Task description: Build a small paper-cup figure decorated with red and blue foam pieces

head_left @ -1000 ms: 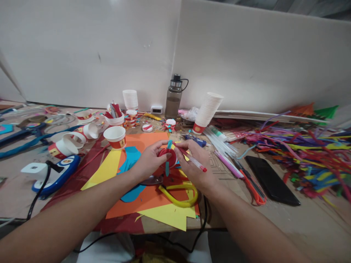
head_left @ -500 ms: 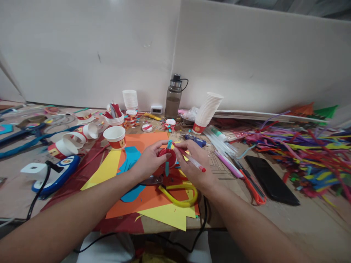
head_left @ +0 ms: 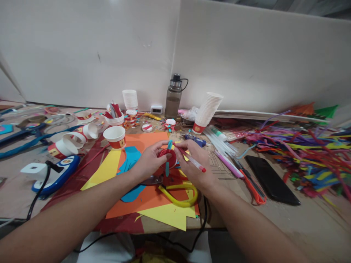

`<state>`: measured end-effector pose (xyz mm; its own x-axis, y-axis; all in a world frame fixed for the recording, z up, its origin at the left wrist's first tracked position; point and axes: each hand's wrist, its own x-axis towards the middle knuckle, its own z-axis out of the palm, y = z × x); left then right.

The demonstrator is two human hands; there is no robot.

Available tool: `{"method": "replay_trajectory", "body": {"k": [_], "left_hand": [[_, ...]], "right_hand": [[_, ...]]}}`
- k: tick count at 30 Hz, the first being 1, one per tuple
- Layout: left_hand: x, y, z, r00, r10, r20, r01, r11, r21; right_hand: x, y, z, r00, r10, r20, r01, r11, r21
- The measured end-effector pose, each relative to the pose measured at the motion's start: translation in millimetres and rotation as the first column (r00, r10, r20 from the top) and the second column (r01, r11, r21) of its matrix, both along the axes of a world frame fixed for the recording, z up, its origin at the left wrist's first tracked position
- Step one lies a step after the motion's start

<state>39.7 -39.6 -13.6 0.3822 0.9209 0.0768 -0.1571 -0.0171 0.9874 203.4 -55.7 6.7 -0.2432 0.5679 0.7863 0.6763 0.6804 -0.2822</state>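
Observation:
My left hand (head_left: 148, 160) is closed around a small round red piece (head_left: 168, 157) with a teal paper strip (head_left: 167, 164) laid across it. My right hand (head_left: 196, 163) grips a red-capped pen (head_left: 192, 160), its tip at the top of the red piece beside the strip. Both hands meet over sheets of orange, yellow and blue paper (head_left: 142, 199) at the table's front. Yellow-handled scissors (head_left: 179, 195) lie just under my hands.
A paper cup (head_left: 116, 137) stands left of my hands, with cut cups (head_left: 68, 142) and a glue gun (head_left: 52, 175) farther left. A bottle (head_left: 173, 98) and cup stack (head_left: 207, 111) stand at the back wall. A black phone (head_left: 270, 179), an orange cutter (head_left: 251, 184) and pipe cleaners (head_left: 304, 153) lie to the right.

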Motion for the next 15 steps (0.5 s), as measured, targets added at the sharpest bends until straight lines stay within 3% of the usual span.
{"method": "replay_trajectory", "body": {"k": [15], "left_hand": [[0.0,0.6,0.3,1.000,0.018,-0.009,-0.018,1.000,0.012]], "right_hand": [[0.2,-0.5,0.5,1.000,0.001,-0.001,-0.001,1.000,-0.013]]}}
